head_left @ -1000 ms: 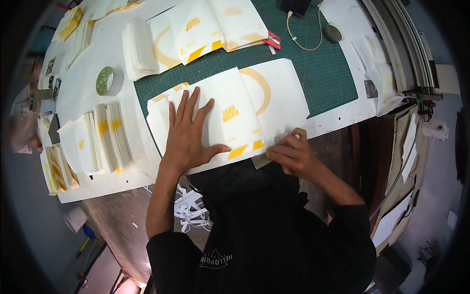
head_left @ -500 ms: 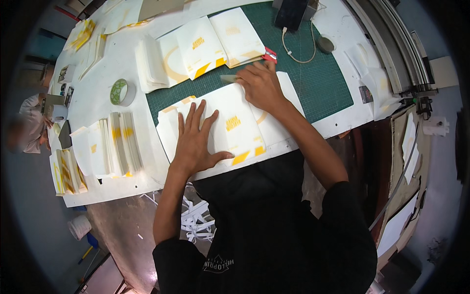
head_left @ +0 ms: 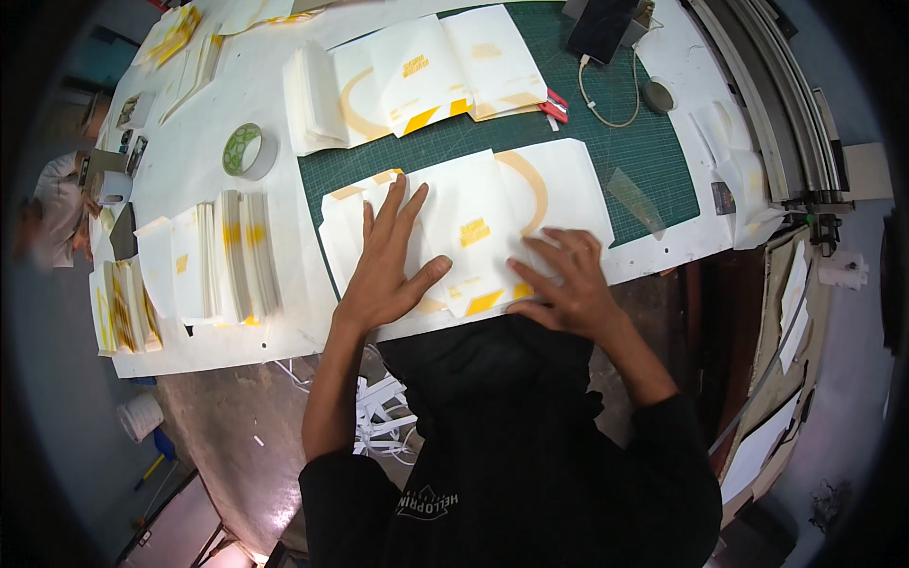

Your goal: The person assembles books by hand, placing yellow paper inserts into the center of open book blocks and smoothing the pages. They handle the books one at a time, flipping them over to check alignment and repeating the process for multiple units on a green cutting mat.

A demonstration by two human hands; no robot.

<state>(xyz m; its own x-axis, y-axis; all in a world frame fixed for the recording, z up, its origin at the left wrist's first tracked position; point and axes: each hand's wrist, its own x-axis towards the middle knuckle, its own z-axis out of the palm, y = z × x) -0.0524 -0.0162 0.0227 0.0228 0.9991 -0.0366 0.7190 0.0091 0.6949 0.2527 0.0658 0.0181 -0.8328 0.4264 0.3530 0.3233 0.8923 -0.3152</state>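
Note:
A white paper sheet with yellow print point(head_left: 453, 194), folded into panels, lies on the green cutting mat point(head_left: 653, 142) and reaches toward the table's near edge. My left hand point(head_left: 383, 275) rests on its left part, open, with fingers spread. At the sheet's near right side is my right hand point(head_left: 568, 284), open and slightly blurred, its fingers apart over the lower yellow print. Neither hand holds anything. A clear flat plastic strip point(head_left: 636, 202) lies on the mat to the right of the sheet. Behind the sheet is a row of similar printed papers point(head_left: 407, 80).
A red-handled tool point(head_left: 556, 106) lies beside the back papers. A tape roll point(head_left: 249, 151) and paper stacks point(head_left: 237, 256) stand left. At the back right are a dark phone-like device point(head_left: 598, 28), its cable point(head_left: 611, 123) and a round dark object point(head_left: 658, 95). Another person point(head_left: 62, 208) is far left.
My right hand has let go of the clear strip, now right of the sheet, and come nearer onto the sheet's near edge. My left hand stays on the sheet. The view has shifted slightly.

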